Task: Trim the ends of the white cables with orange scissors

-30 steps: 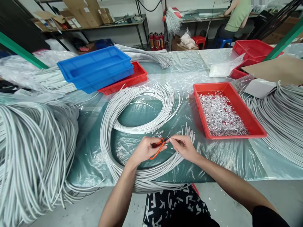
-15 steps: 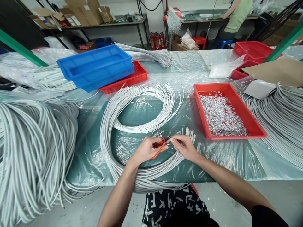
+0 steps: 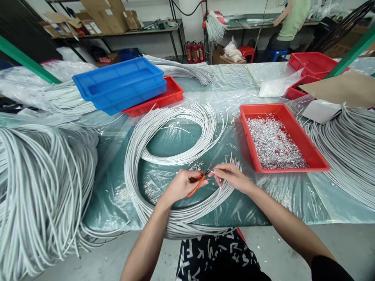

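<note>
Hand tool (image 3: 197,185): orange handles, short dark tip, small, slanting toward about 1 o'clock; whether its jaws are open, can't tell. Left hand (image 3: 181,185) has fingers curled round the handles, gripping them; tip pokes out past the fingertips at 2 o'clock. Right hand (image 3: 230,176) is at the tool's 3 o'clock, thumb and index in a narrow pinch right by the tip; what's in the pinch is too small to tell. Front cable coil (image 3: 178,216), pale grey, many strands, curves below the hands from 9 through 6 o'clock, cut ends near the right hand. Second coil (image 3: 175,159), whiter, at 12 o'clock, overlapping it. Loose bits (image 3: 195,166) just above the tool. Red tray (image 3: 304,142) of shiny bits at 2 o'clock.
</note>
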Tool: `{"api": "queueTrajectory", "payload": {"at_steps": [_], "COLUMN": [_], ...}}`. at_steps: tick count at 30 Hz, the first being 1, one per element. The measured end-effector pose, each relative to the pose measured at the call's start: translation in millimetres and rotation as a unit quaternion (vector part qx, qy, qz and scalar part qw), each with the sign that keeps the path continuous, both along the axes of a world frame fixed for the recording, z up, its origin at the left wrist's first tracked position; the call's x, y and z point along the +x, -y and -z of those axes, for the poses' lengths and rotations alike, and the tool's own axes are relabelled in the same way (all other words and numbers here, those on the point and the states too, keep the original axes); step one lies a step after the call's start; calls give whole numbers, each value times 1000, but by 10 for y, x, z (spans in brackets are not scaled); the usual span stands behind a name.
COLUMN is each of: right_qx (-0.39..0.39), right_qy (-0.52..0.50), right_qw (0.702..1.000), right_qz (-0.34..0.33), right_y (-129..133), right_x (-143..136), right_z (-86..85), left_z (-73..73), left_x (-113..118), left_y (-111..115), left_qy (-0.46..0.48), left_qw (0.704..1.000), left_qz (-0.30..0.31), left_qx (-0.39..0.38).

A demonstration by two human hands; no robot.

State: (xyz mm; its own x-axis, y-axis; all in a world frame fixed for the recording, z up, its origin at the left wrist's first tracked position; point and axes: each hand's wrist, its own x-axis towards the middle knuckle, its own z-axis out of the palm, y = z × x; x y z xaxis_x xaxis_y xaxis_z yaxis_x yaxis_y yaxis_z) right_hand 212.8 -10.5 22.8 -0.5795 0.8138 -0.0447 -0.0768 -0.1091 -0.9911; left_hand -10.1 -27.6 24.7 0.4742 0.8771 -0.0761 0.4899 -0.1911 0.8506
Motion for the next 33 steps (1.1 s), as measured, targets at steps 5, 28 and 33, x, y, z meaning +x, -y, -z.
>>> {"api": "queueTrajectory", "payload": {"at_steps": [5, 28, 33], "right_qx": [-20, 318, 200], "right_qy": [-6, 151, 98], "right_qw": [1000, 922, 970], "right_qz": [24, 159, 99], "right_y": [19, 206, 141], "right_x": [-12, -94, -62], "right_z": [-20, 8, 27], "left_z": [-13, -11, -21], "left_x": [5, 31, 20], "left_y": [-2, 6, -8], "left_qy": [0, 74, 48], "left_qw": [1000, 994, 998], "left_qz": [6, 1, 15], "left_qx": [-1, -85, -48]}}
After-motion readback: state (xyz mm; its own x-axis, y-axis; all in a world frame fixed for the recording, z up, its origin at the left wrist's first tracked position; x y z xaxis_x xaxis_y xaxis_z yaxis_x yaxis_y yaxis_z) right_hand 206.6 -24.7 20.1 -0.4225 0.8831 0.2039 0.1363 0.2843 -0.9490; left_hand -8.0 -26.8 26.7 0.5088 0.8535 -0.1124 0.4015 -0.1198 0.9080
